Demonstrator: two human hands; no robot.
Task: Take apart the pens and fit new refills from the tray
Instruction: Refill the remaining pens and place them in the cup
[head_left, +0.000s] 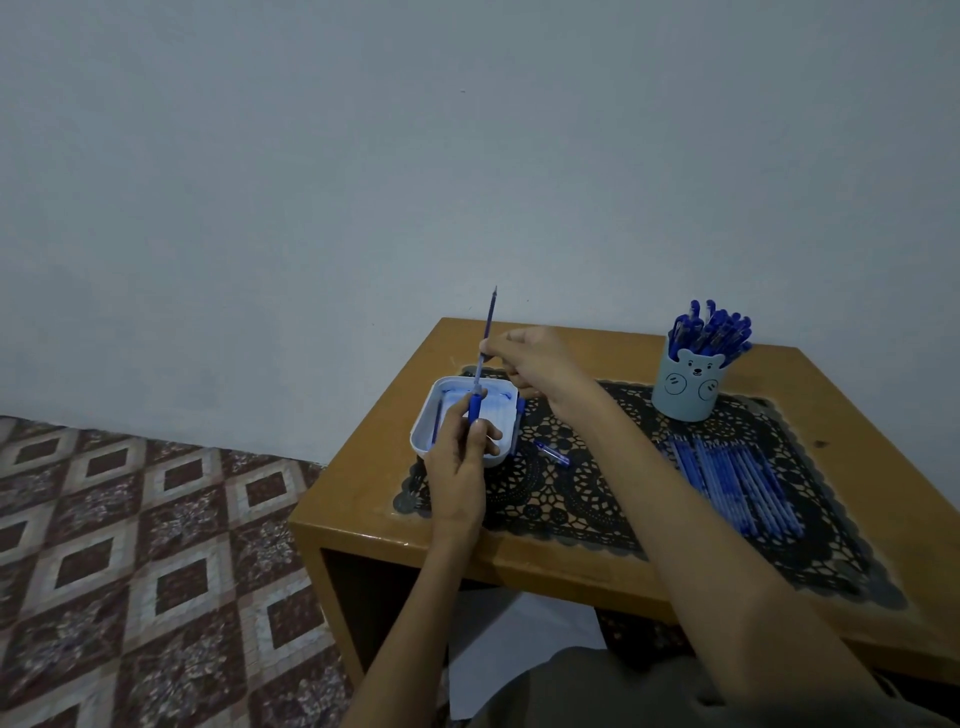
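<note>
My left hand grips a blue pen barrel upright above the white tray. A thin refill sticks up out of the barrel, and my right hand pinches it near its middle, tip pointing up. A small blue pen part lies on the black lace mat just right of the tray. A row of several blue refills lies on the mat at the right.
A light blue bear-faced cup full of blue pens stands at the back right of the small wooden table. A patterned floor lies to the left and a plain wall behind. White paper lies under the table.
</note>
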